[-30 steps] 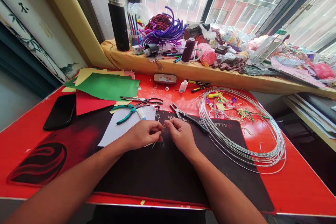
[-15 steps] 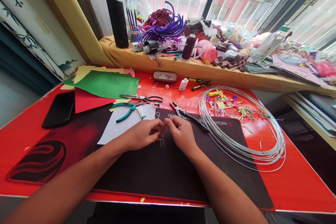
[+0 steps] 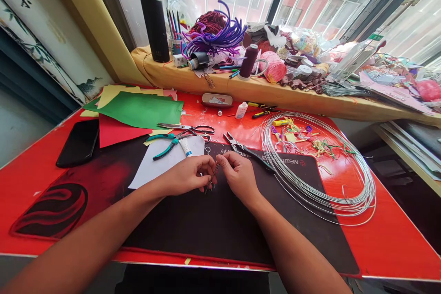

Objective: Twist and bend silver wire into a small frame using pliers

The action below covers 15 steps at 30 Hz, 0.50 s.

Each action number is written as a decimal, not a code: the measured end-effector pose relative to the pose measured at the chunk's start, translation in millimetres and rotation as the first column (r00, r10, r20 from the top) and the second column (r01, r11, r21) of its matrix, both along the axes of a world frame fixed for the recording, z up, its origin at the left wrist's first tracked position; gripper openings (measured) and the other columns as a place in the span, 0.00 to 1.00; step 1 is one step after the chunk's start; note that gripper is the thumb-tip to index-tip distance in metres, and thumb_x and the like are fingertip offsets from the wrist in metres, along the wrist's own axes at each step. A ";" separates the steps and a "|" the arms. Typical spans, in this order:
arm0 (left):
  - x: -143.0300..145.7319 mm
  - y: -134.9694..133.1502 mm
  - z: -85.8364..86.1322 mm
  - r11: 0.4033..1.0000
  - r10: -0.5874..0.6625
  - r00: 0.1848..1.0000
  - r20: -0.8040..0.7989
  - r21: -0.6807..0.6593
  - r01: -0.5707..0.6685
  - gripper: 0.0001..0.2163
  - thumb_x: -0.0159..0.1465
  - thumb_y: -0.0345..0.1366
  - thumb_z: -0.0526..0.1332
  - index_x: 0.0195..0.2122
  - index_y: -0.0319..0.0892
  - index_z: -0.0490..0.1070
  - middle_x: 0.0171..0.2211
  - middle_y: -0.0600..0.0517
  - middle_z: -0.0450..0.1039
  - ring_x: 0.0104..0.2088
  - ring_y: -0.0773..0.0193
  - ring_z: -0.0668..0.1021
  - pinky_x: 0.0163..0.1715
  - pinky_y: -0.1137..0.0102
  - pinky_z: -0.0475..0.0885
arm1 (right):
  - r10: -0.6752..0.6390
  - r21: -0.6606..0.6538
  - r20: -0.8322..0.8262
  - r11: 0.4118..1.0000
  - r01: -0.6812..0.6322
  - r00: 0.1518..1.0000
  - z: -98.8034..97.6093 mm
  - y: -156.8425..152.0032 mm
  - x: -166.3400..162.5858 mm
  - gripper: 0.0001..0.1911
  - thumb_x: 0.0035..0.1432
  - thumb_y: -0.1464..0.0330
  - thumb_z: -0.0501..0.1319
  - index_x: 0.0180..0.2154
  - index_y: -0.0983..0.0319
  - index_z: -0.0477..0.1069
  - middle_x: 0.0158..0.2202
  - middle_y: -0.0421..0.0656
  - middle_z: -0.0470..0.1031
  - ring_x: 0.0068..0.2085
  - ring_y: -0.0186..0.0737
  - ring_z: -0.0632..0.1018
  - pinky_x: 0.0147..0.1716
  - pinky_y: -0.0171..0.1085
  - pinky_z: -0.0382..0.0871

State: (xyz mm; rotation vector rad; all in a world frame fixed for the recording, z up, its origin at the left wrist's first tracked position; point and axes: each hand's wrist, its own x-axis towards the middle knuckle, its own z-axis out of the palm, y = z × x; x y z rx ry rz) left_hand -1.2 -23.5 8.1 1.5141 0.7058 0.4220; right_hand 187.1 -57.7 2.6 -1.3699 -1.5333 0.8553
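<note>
Over the dark desk mat (image 3: 220, 225), my left hand (image 3: 189, 174) and my right hand (image 3: 238, 175) meet near the middle. Between them is a small piece of thin, dark wire (image 3: 208, 186), slanting down from the fingertips. My left hand is closed round it, partly hiding it. The right thumb and forefinger pinch its upper end. Just beyond the hands lie black-handled pliers (image 3: 248, 150), a white tube (image 3: 186, 147) and a sheet of white paper (image 3: 146, 170). Teal-handled pliers (image 3: 167, 147) and scissors (image 3: 193, 128) rest near the paper.
A big coil of silvery wire (image 3: 367, 188) lies at the right, around colourful scraps (image 3: 322, 147). Coloured paper (image 3: 144, 110) and a phone (image 3: 77, 143) are at the left. Behind, a crowded sill holds a black flask (image 3: 155, 27) and yarn (image 3: 274, 68).
The dark wire piece has turned between my fingers and now slants down to the left. My left fingers have opened slightly; the right hand has barely moved.
</note>
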 end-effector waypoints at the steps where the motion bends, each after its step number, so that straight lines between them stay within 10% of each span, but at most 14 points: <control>1: 0.3 -0.2 0.6 1.000 -0.005 1.000 0.021 -0.030 0.006 0.07 0.60 0.30 0.62 0.39 0.42 0.66 0.34 0.52 0.77 0.32 0.63 0.81 0.27 0.71 0.77 | -0.005 -0.005 -0.006 1.000 0.005 1.000 0.0 -0.1 0.1 0.20 0.67 0.55 0.60 0.26 0.60 0.70 0.22 0.37 0.67 0.26 0.36 0.66 0.28 0.35 0.58; 15: -10.5 10.2 15.1 0.998 -0.022 0.997 -0.073 -0.053 0.018 0.11 0.63 0.42 0.66 0.40 0.39 0.74 0.32 0.50 0.81 0.27 0.66 0.79 0.30 0.70 0.76 | -0.015 -0.060 -0.043 0.998 0.013 0.999 1.7 -1.2 0.4 0.20 0.66 0.53 0.60 0.29 0.59 0.74 0.17 0.36 0.63 0.23 0.37 0.66 0.25 0.35 0.58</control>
